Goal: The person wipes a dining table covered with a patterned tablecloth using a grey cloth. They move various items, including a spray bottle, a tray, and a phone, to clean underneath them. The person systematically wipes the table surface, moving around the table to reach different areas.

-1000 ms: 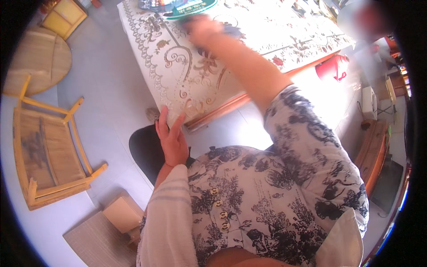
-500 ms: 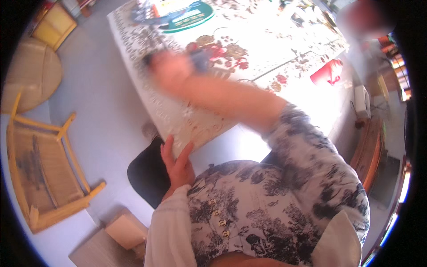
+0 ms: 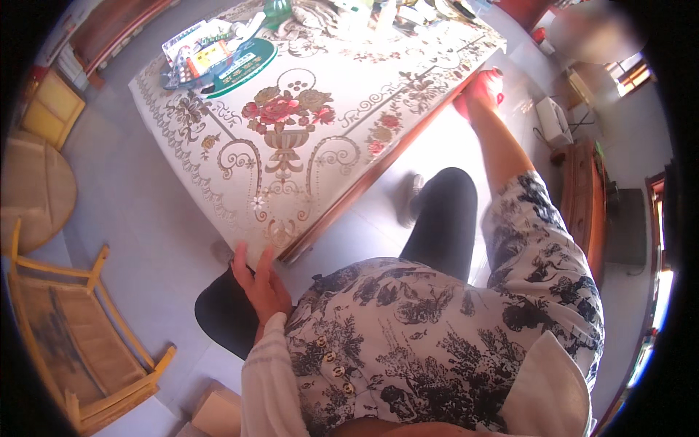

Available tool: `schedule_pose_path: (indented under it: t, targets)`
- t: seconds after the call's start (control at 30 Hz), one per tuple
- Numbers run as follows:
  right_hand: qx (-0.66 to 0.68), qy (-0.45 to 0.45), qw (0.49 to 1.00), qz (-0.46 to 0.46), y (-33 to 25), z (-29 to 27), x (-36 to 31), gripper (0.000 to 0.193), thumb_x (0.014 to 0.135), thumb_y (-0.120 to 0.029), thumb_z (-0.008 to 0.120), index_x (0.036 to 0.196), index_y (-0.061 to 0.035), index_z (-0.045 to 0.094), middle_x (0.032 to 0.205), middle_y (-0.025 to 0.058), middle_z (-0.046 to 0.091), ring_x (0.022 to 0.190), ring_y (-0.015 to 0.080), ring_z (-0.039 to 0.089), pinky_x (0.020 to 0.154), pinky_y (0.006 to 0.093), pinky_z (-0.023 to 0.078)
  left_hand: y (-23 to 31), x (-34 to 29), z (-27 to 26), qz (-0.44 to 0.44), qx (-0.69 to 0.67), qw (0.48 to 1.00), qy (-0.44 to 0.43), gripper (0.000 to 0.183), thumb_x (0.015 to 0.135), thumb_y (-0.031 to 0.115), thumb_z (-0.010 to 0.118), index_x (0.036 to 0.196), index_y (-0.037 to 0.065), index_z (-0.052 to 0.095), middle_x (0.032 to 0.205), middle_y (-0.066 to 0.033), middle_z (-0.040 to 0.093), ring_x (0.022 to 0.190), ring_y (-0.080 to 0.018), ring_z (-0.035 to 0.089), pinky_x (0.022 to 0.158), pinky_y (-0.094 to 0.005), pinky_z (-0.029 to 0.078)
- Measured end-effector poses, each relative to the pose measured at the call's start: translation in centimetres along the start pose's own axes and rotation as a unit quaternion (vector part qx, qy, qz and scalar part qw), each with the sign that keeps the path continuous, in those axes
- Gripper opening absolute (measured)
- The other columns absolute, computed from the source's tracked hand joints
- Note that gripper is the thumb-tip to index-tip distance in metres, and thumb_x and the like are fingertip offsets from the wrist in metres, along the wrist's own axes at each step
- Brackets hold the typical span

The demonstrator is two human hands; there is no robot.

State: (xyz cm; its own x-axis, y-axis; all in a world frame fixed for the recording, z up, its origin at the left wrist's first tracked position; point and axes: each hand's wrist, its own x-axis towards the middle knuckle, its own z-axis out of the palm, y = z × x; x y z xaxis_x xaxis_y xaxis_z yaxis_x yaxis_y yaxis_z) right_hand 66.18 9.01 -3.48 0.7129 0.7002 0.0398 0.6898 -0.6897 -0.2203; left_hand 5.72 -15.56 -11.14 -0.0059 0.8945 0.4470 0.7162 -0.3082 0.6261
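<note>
Colourful flat packages (image 3: 207, 54) at table's (image 3: 218, 197) far corner

Home living or dining room. Landmark: table (image 3: 320, 138) under floral embroidered cloth, household clutter and colourful packets (image 3: 211, 58) at far end. Left of table: wooden chair (image 3: 73, 328), round wicker piece (image 3: 33, 193), yellow box (image 3: 51, 109). Right of table: wooden cabinet (image 3: 582, 197). Pale tiled floor (image 3: 138, 211) around table.

The table (image 3: 306, 138) stands at twelve o'clock, papers (image 3: 211, 58) on its far left corner. A wooden chair (image 3: 73, 335) sits at eight o'clock, a cabinet (image 3: 582, 197) at three.
</note>
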Motion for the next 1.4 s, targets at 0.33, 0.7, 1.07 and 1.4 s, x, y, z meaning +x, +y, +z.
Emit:
schedule_pose_path:
  t: [0.33,0.7,1.07,1.4]
  targets:
    - [0.064,-0.109,0.918,-0.376,12.2,-9.1,-10.3,0.031,0.091,-0.030,0.061,0.118,-0.0142,0.066,0.106,0.0084,0.069,0.107,0.0236,0.065,0.092,0.0379,0.050,5.2,0.0,-2.4,-0.064,0.197,0.978,-0.023,0.048,0.086,0.016,0.061,0.135,0.018,0.060,0.156,-0.0124,0.035,0.144,-0.0463,0.023,0.112,-0.0591,0.023]
    - [0.131,-0.227,0.759,-0.596,-8.5,-5.7,-34.1,0.031,0.094,-0.031,0.053,0.109,-0.0086,0.069,0.097,0.0166,0.068,0.091,0.0346,0.067,0.079,0.0441,0.054,10.0,4.5,1.3,0.086,0.179,0.979,-0.040,0.050,0.085,0.018,0.071,0.132,0.008,0.058,0.155,-0.0133,0.037,0.143,-0.0429,0.030,0.114,-0.0552,0.025]
    - [0.140,-0.399,0.857,-0.294,11.6,10.9,-30.4,0.030,0.085,-0.015,0.063,0.114,-0.0098,0.071,0.104,0.0160,0.072,0.092,0.0302,0.069,0.079,0.0400,0.056,5.7,15.9,2.7,0.322,0.212,0.860,-0.334,0.080,0.086,0.034,0.069,0.153,0.006,0.033,0.158,-0.0176,0.032,0.145,-0.0412,0.028,0.118,-0.0508,0.023]
    - [0.235,-0.448,0.833,-0.224,9.3,14.0,-23.0,0.029,0.088,-0.019,0.062,0.114,-0.0091,0.070,0.103,0.0147,0.072,0.090,0.0281,0.069,0.079,0.0392,0.056,6.0,13.9,2.6,0.230,0.196,0.874,-0.380,0.074,0.075,0.032,0.071,0.135,-0.003,0.046,0.147,-0.0275,0.040,0.135,-0.0534,0.035,0.109,-0.0689,0.023]
